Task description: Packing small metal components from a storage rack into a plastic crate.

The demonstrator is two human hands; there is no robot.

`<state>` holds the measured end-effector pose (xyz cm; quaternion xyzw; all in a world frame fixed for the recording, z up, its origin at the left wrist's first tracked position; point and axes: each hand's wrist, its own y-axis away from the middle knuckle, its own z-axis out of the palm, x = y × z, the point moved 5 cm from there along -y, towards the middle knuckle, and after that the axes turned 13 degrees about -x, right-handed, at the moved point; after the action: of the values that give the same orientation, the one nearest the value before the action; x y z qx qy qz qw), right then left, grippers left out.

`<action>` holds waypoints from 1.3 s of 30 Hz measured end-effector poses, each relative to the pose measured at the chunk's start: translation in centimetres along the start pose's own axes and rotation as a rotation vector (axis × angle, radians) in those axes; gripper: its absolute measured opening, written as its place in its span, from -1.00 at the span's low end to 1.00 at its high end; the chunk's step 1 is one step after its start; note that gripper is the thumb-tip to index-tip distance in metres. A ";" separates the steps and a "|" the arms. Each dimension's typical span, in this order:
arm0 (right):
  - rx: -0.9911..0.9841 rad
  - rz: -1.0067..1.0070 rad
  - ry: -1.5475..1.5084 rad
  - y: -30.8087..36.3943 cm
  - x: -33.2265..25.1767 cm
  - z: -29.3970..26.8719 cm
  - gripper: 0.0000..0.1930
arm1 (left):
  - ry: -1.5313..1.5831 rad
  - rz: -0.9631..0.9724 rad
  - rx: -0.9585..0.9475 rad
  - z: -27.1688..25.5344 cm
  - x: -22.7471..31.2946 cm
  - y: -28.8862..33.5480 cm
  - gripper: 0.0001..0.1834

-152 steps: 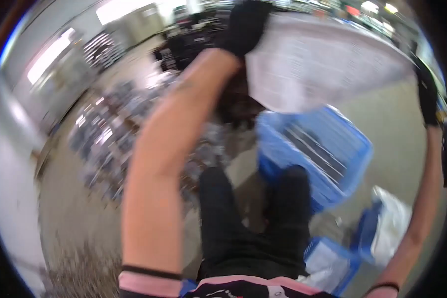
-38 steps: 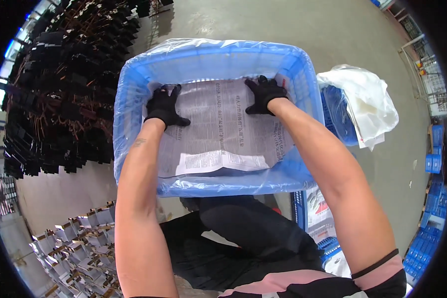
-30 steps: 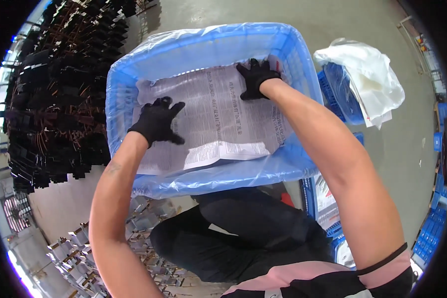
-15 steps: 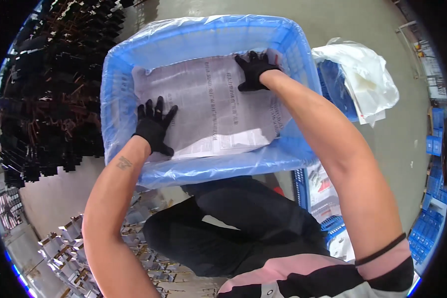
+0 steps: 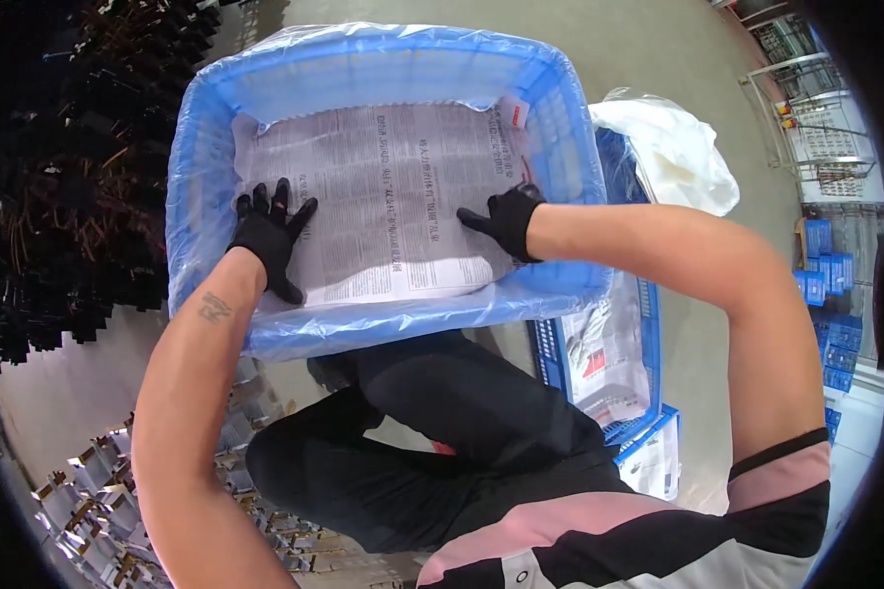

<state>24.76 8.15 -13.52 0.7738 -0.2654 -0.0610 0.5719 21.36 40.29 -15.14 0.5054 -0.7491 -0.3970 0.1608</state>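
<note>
In front of me is a large blue plastic crate (image 5: 560, 108), lined with a clear plastic bag that folds over its rim. Sheets of newspaper (image 5: 363, 182) cover the crate's bottom. My left hand (image 5: 267, 236), in a black glove, lies with spread fingers on the paper's left side. My right hand (image 5: 506, 221), gloved alike, rests at the paper's right edge near the crate wall, thumb stretched to the left. Its other fingers are partly hidden behind the hand. Neither hand lifts anything.
Dark metal parts (image 5: 79, 177) are stacked at the left. Many small light metal pieces (image 5: 98, 491) stand at lower left. Right of the crate lies white plastic sheeting (image 5: 678, 152). Another blue crate (image 5: 648, 334) with newspaper sits beside my legs. Blue boxes (image 5: 825, 265) line the far right.
My right hand has moved from the far right corner of the newspaper toward me along its right edge. The left hand stays flat on the paper. The whole view has shifted slightly.
</note>
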 end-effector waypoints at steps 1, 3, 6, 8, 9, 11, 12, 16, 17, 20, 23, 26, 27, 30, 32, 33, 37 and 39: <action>0.002 0.001 0.000 -0.2 -0.6 0.5 -0.02 | 0.006 -0.003 0.010 0.0 -0.1 0.1 0.61; 0.066 0.032 -0.039 -0.6 -1.5 1.1 -0.10 | -0.007 -0.004 0.014 0.0 -0.2 0.3 0.62; 0.125 0.036 -0.067 -1.7 -1.2 1.9 -0.14 | -0.046 -0.005 0.027 -1.0 -0.5 0.8 0.63; 0.158 0.005 -0.073 -1.9 -1.2 1.9 -0.14 | 0.001 0.053 0.074 -2.2 -0.4 1.4 0.55; 0.164 0.000 -0.080 -1.8 -1.3 1.6 -0.14 | 0.026 0.083 0.095 -2.7 -0.1 1.7 0.52; 0.072 0.062 -0.016 -1.8 -1.3 1.4 -0.13 | -0.016 0.060 0.054 -2.5 0.6 1.8 0.51; 0.024 0.093 0.016 -1.8 -1.4 1.4 -0.13 | -0.049 0.041 0.020 -2.2 1.0 1.8 0.50; 0.059 0.123 -0.017 -2.5 -1.3 2.0 -0.11 | -0.110 0.010 -0.013 -1.1 1.0 1.9 0.50; 0.062 0.121 -0.022 -2.6 -1.4 2.2 -0.11 | -0.123 0.009 -0.008 -1.1 1.0 1.8 0.50; 0.030 0.089 -0.042 -1.7 -1.9 1.0 -0.10 | -0.172 0.006 0.016 -0.3 1.2 1.7 0.50; -0.026 0.090 -0.023 -1.0 -1.7 0.5 -0.08 | -0.168 0.019 0.001 -0.5 0.9 2.1 0.49; -0.032 0.010 -0.034 0.1 -1.3 -1.1 -0.07 | -0.080 0.057 -0.052 -1.3 0.7 2.8 0.47; -0.015 -0.066 -0.047 0.5 -1.2 -1.8 -0.07 | -0.086 0.076 -0.002 -1.8 0.5 3.1 0.45; -0.011 -0.217 -0.072 1.2 -2.1 -2.3 -0.08 | -0.105 0.116 0.091 -3.2 0.3 4.0 0.41; -0.059 -0.352 -0.083 1.6 -3.8 -1.8 -0.09 | -0.084 0.079 0.000 -2.4 1.6 3.9 0.37; -0.053 -0.352 -0.086 1.1 -3.9 -1.0 -0.09 | -0.076 0.056 -0.036 -2.4 1.8 3.8 0.35; 0.128 -0.318 -0.048 0.1 -4.9 0.6 -0.19 | -0.087 0.065 -0.039 -1.2 1.1 2.9 0.31; 0.090 -0.292 -0.091 0.0 -5.1 0.4 -0.24 | -0.084 0.061 -0.052 -0.5 1.4 1.9 0.31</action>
<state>20.30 10.27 -14.75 0.8254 -0.1781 -0.1666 0.5092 19.86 39.11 -13.56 0.4609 -0.7597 -0.4320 0.1542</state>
